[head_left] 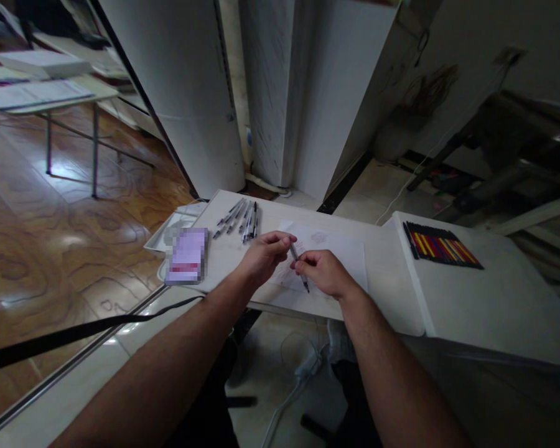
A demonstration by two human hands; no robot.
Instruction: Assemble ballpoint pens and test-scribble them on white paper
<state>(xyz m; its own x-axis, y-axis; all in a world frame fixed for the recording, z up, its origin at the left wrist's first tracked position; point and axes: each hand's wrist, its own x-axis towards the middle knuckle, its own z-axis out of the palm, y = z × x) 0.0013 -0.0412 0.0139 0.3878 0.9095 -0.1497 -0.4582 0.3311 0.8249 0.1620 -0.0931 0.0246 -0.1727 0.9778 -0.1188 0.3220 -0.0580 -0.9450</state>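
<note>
A slim pen [304,281] is held at a slant between my two hands, its dark tip pointing down toward me. My left hand [269,251] is closed with thumb and fingertips at the pen's upper end. Lower on the barrel, my right hand [321,269] pinches it between thumb and fingers. Beneath both hands lies a white sheet of paper [350,249] with faint marks and scribbles. Several clear-barrelled pens [236,216] lie in a loose group on the white table [270,214], beyond my left hand.
A blurred-out purple item [186,255] stands by the table's left edge. On the adjoining white surface [485,305] to the right lies a row of coloured pens [443,246]. A white cable [284,401] runs across the floor below. A black strap [98,326] crosses at left.
</note>
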